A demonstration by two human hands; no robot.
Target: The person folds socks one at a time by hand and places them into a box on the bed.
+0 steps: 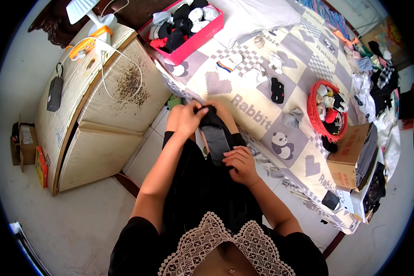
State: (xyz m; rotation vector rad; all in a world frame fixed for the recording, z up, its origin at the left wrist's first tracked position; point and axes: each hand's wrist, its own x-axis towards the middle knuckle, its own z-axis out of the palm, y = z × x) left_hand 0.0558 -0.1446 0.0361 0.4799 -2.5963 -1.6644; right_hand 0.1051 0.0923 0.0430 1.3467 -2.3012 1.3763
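Note:
A dark sock (215,138), black at its far end and greyer along the middle, is stretched out above my lap. My left hand (186,118) is closed, its fingers pinching the sock's black far end. Lower down, my right hand (242,164) grips the near right edge of the sock with bent fingers. A pinkish strip shows along the sock's left edge; I cannot tell what it is. My bare knees and black clothing lie beneath.
A bed (207,85) with a panda-print sheet carries a pink box (181,56) of socks, loose socks, a red basket (311,106), a cardboard box (344,158), a phone (330,200) and heaped clothes. At left stands a wooden cabinet (99,154) with a lamp (82,10).

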